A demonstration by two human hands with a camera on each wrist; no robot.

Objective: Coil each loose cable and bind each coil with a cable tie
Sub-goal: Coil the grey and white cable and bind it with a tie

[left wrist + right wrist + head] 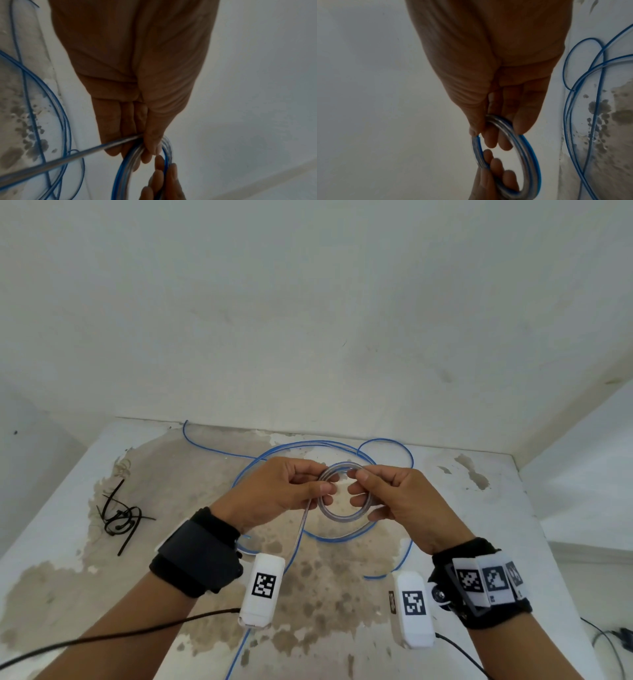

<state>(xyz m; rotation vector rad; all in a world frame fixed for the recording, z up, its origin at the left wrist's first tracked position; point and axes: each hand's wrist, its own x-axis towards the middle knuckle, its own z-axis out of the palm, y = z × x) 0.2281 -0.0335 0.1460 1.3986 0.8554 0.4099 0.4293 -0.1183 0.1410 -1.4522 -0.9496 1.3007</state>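
Observation:
A small coil of clear, blue-striped cable (342,513) is held above the table between both hands. My left hand (291,487) pinches its left side, thumb over fingers; the same coil (126,166) shows below that hand's fingertips (149,151). My right hand (383,491) pinches the right side, and the coil (529,162) curves out under its fingers (518,125). A straight tail of the cable (303,522) runs down from the left hand to the table. The rest of it lies in wide loose loops (387,445) behind and below the hands.
Several black cable ties (120,515) lie in a heap at the table's left. The table (479,508) is white with worn brown patches and stands in a corner of white walls. Black camera leads (137,635) trail from my wrists.

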